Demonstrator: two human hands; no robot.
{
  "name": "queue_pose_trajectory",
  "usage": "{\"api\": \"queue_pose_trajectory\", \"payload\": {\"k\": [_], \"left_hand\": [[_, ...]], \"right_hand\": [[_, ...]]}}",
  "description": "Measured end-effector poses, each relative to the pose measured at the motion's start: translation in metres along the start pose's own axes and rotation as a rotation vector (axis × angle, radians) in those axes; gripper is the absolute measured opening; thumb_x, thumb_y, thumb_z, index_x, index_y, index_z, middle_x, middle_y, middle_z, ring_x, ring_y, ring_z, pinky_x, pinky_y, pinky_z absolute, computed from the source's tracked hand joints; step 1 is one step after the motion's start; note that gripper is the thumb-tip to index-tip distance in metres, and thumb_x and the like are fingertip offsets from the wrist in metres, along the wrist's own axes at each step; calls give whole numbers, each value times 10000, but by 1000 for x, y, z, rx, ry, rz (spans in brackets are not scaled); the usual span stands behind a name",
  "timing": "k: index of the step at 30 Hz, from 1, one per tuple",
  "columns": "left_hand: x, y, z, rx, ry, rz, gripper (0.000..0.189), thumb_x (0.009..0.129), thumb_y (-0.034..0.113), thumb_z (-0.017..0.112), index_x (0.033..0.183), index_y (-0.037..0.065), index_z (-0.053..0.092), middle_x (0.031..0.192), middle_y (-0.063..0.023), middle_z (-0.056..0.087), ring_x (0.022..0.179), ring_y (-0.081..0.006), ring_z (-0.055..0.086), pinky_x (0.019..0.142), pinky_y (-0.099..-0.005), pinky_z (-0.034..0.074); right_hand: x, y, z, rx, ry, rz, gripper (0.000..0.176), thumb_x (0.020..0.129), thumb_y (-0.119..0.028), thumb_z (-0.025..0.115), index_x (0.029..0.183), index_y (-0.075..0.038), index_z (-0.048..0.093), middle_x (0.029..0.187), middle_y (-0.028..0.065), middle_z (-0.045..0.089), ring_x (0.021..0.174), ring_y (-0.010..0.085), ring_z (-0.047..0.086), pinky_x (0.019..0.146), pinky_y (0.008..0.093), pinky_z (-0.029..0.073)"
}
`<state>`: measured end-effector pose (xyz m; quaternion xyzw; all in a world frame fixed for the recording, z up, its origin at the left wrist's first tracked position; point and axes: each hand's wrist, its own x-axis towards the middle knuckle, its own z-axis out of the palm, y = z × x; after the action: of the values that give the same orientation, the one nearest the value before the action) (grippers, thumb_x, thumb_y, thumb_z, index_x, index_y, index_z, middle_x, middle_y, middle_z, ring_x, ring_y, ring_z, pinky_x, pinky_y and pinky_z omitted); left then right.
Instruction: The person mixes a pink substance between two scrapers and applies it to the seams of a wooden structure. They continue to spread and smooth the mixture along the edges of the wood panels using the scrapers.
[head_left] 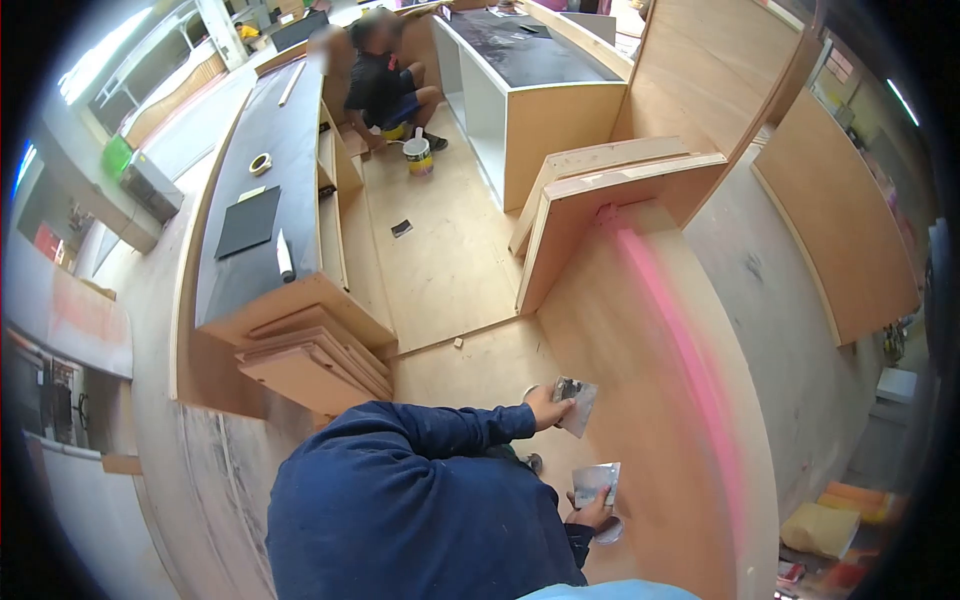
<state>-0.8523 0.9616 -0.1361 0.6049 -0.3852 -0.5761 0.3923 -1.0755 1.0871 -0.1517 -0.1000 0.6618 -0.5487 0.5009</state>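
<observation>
My left hand [547,408], at the end of a navy sleeve, grips a flat metal scraper [578,412] with dark smears on its blade. Lower down, my right hand [594,512] is closed round a second metal scraper [597,482], whose broad blade points up and away. A small shiny round-edged piece [608,531] shows just under that hand. Both blades overlap a curved plywood panel [640,400] in this view, and a pink streak [690,370] runs along the panel.
Ahead, a crouching person [380,85] reaches beside a paint bucket [418,156]. A dark-topped counter [235,205] at left carries a tape roll [260,163] and a white-handled tool [285,257]. Stacked boards [310,360] lean below it. Wooden panels [620,200] stand at right.
</observation>
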Motion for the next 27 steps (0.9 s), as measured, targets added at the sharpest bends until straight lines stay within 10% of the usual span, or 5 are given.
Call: {"api": "queue_pose_trajectory", "payload": {"k": [14,24,27], "left_hand": [[14,25,-10,-163,68,-71,277,881,199,627,1044,-21,583,790,-100,646,630,-167,630,537,-309,542],[115,-8,-107,-207,92,-235,303,878,181,628,1132,25,572,857,-116,665,671,-176,654,550,-299,539],[133,23,-160,-57,125,-166,338,861,185,633,1150,19,574,942,-154,680,820,-232,671,720,-358,544]], "right_hand": [[125,-40,14,-136,-75,-134,533,951,-327,561,1335,8,406,1143,198,584,814,335,665,444,420,585],[94,-25,201,-349,-242,-35,465,961,-279,552,1315,-3,432,1146,187,583,849,323,663,485,439,603],[97,-29,242,-448,-427,-23,509,955,-305,562,1339,-11,404,1184,178,555,880,320,658,498,429,613]]}}
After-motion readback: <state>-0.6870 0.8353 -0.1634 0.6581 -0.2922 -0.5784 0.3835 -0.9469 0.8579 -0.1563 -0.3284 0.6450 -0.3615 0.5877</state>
